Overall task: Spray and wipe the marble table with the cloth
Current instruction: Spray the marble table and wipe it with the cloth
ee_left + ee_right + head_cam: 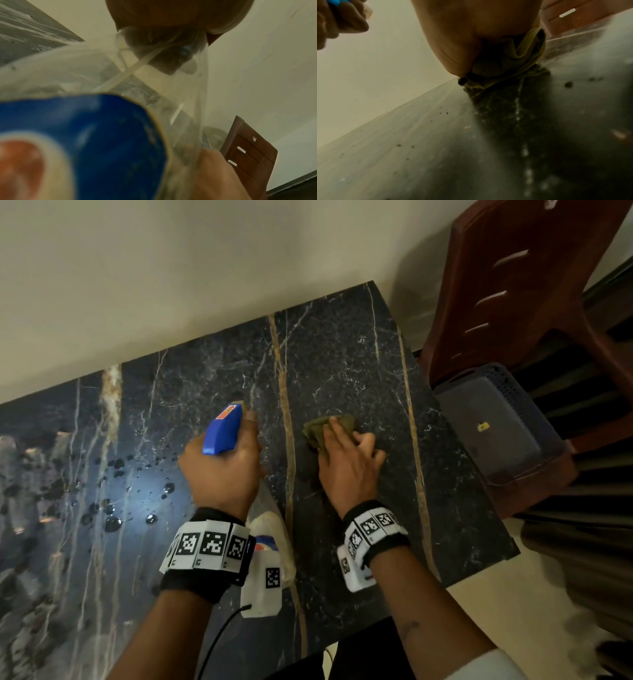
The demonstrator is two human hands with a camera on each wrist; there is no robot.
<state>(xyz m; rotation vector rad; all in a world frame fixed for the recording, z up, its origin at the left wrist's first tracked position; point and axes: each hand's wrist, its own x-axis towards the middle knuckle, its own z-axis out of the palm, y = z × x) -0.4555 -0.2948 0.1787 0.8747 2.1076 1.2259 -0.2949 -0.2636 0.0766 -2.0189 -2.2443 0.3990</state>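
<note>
One olive-green cloth (327,430) lies bunched on the dark marble table (346,361), toward its right end and about midway between the wall edge and the near edge. The right hand (346,462) presses down on it, fingers bent over the folds so that part of the cloth sticks out past the fingertips; the right wrist view shows the heel of that hand (471,33) pinning the crumpled cloth (518,59) against the stone.

One spray bottle (226,431) is held above the table, left of the cloth and well apart from it. The left hand (221,470) grips it around the neck, fingers curled under the blue trigger head, with the clear body hanging below the wrist. In the left wrist view the bottle (102,135) fills the frame, clear plastic with a blue label and one dip tube inside.

Many water droplets (113,508) are scattered over the table's left half, more than I can count.

The table is black marble with white and gold veins, its far edge against a plain cream wall (171,268). Off its right end stands one reddish-brown plastic chair (534,285), with one dark perforated basket (493,419) on its seat. Each wrist wears one black band with square printed markers.
</note>
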